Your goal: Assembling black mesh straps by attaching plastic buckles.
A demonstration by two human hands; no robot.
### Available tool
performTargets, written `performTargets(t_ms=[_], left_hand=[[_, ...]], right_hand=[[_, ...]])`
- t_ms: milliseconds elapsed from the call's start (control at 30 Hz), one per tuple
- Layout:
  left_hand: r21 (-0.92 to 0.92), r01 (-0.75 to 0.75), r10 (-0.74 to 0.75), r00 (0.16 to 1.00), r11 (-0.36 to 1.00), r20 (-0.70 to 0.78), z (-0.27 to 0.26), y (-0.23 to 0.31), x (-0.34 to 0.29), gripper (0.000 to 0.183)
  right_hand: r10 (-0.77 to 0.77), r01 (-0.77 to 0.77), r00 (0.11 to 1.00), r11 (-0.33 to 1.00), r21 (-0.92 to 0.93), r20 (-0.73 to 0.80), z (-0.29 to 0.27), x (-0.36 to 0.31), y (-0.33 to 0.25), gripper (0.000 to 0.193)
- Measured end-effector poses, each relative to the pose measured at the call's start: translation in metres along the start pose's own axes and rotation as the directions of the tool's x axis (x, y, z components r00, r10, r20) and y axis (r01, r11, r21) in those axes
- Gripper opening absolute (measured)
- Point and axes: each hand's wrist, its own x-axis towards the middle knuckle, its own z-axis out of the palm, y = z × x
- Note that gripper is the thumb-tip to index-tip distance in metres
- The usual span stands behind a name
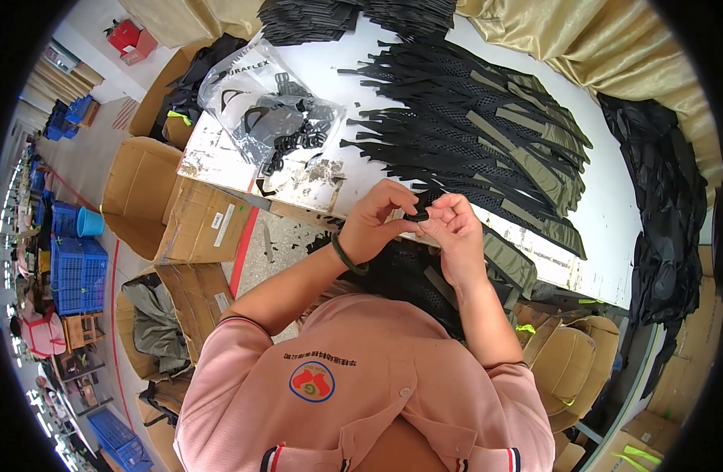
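Both hands meet in front of my chest, at the near edge of the white table (342, 197). My left hand (371, 224) pinches a small black piece at the end of a black strap (419, 211). My right hand (460, 240) grips the same spot, its thumb and fingertips closed on it. Whether a buckle sits there is hidden by the fingers. Black mesh material (397, 267) hangs below my hands over my lap. Just beyond them lies a spread of black mesh straps with olive-green panels (487, 134).
A clear plastic bag (247, 86) with black plastic buckles (298, 138) lies on the table's left. Stacks of black pieces (306, 20) stand at the back. Cardboard boxes (204, 224) flank me left and right (566, 354). Dark fabric (652, 181) hangs at the right.
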Motion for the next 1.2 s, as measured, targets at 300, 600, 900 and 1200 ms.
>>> performTargets(t_ms=[300,600,900,1200], left_hand=[[-0.038,0.051,-0.053,0.997,0.998,-0.055,0.003,0.001,-0.004,0.025],[-0.165,0.224,-0.267,0.907,0.961,-0.327,0.015,0.004,-0.004,0.024],[-0.235,0.248,-0.313,0.901,0.940,-0.302,0.016,0.003,-0.006,0.021],[-0.106,0.237,-0.253,0.952,0.966,-0.175,0.012,-0.006,-0.017,0.026]], right_hand=[[-0.211,0.198,0.977,0.957,-0.211,-0.041,0.004,-0.002,0.013,0.021],[-0.313,0.274,0.950,0.851,-0.449,-0.014,0.007,-0.003,0.029,0.028],[-0.374,0.297,0.927,0.790,-0.536,-0.038,0.007,0.001,0.031,0.030],[-0.259,0.200,0.961,0.892,-0.406,-0.095,-0.003,0.001,0.023,0.024]])
